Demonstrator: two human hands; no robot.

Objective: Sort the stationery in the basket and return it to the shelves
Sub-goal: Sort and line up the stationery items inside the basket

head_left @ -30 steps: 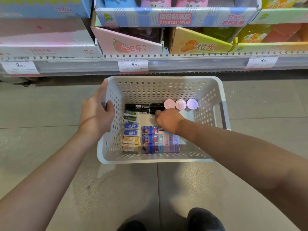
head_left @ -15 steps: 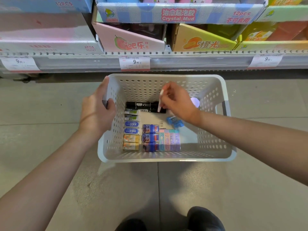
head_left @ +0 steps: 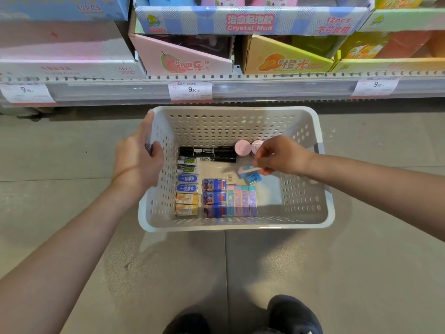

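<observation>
Sorting inside the basket, nothing shelved yet.

My left hand (head_left: 138,160) grips the basket (head_left: 327,213) wall at mid-left of the frame, fingers curled over it. Erasers (head_left: 187,189) sit in rows at centre, markers (head_left: 207,153) above them. My right hand (head_left: 281,155), right of centre, pinches a pale slip (head_left: 250,169) over a blue piece (head_left: 251,178); next I judge it needs laying beside its like.

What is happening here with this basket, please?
A person stands before shop shelves with a white perforated basket. The left hand grips its left rim. The right hand pinches a small flat pink and white item just above a blue one. Erasers, black markers and round pink containers lie inside.
</observation>
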